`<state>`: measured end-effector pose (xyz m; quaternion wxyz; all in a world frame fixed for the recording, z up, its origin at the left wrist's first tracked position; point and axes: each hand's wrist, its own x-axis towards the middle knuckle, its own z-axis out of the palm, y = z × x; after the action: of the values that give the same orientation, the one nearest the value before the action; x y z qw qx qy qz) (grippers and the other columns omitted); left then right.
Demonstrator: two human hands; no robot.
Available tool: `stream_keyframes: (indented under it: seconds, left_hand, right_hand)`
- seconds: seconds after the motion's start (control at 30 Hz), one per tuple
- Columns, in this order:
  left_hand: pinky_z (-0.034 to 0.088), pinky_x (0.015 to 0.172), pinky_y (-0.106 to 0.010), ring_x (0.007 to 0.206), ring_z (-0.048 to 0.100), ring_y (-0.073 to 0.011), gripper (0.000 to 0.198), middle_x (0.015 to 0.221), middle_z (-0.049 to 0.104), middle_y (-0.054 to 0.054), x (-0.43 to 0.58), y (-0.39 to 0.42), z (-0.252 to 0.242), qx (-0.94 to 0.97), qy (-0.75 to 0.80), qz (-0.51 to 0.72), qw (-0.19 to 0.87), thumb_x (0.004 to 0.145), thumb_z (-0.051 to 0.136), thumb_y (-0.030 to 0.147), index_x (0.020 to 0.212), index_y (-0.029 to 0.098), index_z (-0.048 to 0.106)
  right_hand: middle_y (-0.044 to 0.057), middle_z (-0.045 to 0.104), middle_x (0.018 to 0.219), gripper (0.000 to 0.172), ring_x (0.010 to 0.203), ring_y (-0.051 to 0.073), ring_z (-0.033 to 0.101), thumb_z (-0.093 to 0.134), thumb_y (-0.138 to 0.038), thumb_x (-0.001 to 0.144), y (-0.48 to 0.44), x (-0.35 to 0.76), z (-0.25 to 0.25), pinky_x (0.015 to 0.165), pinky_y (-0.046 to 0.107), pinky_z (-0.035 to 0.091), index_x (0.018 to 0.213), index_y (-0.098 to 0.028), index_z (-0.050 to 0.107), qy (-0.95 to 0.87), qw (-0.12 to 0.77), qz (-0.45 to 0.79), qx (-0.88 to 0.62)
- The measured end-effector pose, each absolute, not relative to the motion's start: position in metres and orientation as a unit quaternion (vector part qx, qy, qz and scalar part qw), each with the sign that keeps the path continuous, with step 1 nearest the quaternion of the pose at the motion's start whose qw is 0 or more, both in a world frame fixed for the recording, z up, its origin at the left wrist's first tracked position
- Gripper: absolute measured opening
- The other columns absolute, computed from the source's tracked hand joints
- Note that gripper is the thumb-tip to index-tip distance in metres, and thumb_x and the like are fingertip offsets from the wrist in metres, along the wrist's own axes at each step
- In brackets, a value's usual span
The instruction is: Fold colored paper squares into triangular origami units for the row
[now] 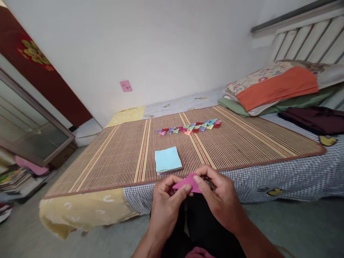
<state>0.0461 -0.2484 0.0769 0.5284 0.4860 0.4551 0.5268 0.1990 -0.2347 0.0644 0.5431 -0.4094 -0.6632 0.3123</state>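
Between my two hands is a small folded piece of pink paper (191,182), held above my lap in front of the bed's edge. My left hand (168,200) pinches its pointed left end between thumb and fingers. The right side of the paper is gripped by my right hand (219,195), thumb on the near face; the fingers behind are partly hidden. Just beyond my hands, a stack of square paper (168,160) with a light blue sheet on top lies on the striped mat (120,157). Farther back, several small folded paper pieces (189,127) in many colours lie in rows.
The mat covers a bed with a checked and yellow sheet (88,208). Folded bedding (276,87) and a dark cloth (314,120) lie at the right. A pink note (125,86) is on the wall. At the far left stand a glass-fronted cabinet (29,122) and piled books (16,181).
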Motion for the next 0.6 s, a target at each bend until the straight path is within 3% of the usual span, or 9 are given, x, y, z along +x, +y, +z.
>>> stream_keyframes:
  seconds: [0.2,0.37,0.6]
  left_hand:
    - [0.047,0.066,-0.024,0.066,0.064,-0.0148,0.024,0.066,0.073,-0.003,0.045,-0.245,0.069,0.418,0.433,0.549,0.580,0.071,0.088,0.032,0.079,0.015,0.073]
    - [0.048,0.069,-0.024,0.069,0.065,-0.0148,0.019,0.070,0.074,-0.004,0.047,-0.243,0.065,0.404,0.415,0.571,0.582,0.077,0.084,0.030,0.078,0.014,0.073]
    - [0.047,0.073,-0.024,0.073,0.064,-0.0147,0.016,0.074,0.073,-0.002,0.046,-0.244,0.066,0.445,0.408,0.570,0.558,0.086,0.077,0.031,0.082,0.017,0.072]
  right_hand:
    - [-0.001,0.063,0.075,0.015,0.067,0.015,0.062,0.053,-0.025,0.099,-0.234,0.199,0.066,0.065,0.026,0.048,0.086,-0.022,0.058,-0.664,0.558,0.266,-0.421]
    - [0.001,0.063,0.078,0.011,0.070,0.017,0.062,0.053,-0.022,0.098,-0.234,0.197,0.066,0.067,0.028,0.048,0.089,-0.022,0.059,-0.669,0.576,0.183,-0.434]
    - [-0.001,0.063,0.074,0.012,0.066,0.015,0.061,0.056,-0.022,0.097,-0.231,0.197,0.066,0.064,0.027,0.048,0.085,-0.022,0.059,-0.655,0.583,0.209,-0.432]
